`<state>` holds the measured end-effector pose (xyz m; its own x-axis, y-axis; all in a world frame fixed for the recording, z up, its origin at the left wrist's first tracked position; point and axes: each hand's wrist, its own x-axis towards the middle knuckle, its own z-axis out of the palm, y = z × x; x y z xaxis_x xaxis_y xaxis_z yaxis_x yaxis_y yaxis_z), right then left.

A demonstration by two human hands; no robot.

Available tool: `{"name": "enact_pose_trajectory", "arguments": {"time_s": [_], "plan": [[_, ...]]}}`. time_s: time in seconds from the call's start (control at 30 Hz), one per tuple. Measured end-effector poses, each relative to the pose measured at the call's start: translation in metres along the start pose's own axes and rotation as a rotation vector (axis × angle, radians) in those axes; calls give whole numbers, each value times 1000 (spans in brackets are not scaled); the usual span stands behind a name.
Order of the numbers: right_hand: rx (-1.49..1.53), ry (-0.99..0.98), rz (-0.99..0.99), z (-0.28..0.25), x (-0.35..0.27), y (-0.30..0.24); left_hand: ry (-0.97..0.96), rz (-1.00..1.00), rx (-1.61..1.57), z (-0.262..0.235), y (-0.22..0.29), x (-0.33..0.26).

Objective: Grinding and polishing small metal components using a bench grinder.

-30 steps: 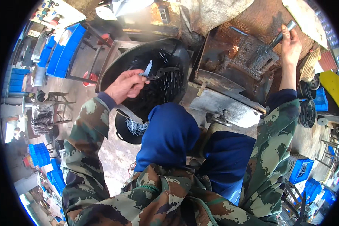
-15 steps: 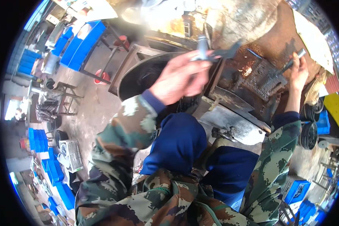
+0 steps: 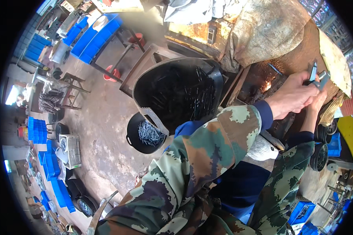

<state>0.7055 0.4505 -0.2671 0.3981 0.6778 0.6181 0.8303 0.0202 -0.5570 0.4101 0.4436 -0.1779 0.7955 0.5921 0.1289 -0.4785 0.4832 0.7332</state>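
Note:
My left hand (image 3: 292, 94) reaches across to the right side of the bench, closed on a slim grey metal piece (image 3: 313, 72) that sticks up past its fingers. Pressed up against it is my right hand (image 3: 319, 102), closed round a metal tool with a silver end (image 3: 324, 75). The two hands overlap, so the grip of each is partly hidden, and whether the two metal parts touch I cannot tell. Under and beyond my left hand lies a dark, gritty work surface (image 3: 257, 72) with a thin bluish metal strip (image 3: 275, 69) on it.
A big black tub (image 3: 140, 80) of dark slender parts stands left of the bench. Below it is a small black bucket (image 3: 128, 138) holding grey metal pieces (image 3: 151, 133). A dirty cloth (image 3: 268, 33) covers the bench's back. Blue bins (image 3: 96, 39) line the left side.
My left hand has swung right with its metal piece, from above the big tub to my right hand. My view has shifted, and the small bucket now shows.

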Motion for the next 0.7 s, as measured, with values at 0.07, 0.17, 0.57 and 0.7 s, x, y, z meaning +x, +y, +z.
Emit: {"name": "enact_pose_trajectory", "arguments": {"time_s": [0.07, 0.17, 0.57, 0.7], "plan": [[60, 61, 138, 4, 3, -24, 22, 7, 14, -14, -13, -3], [50, 41, 197, 3, 2, -36, 158, -60, 149, -37, -33, -10], [152, 26, 245, -1, 3, -33, 299, 123, 851, -53, -63, -9], [101, 16, 249, -1, 4, -37, 306, 122, 897, -59, -69, -8]]}}
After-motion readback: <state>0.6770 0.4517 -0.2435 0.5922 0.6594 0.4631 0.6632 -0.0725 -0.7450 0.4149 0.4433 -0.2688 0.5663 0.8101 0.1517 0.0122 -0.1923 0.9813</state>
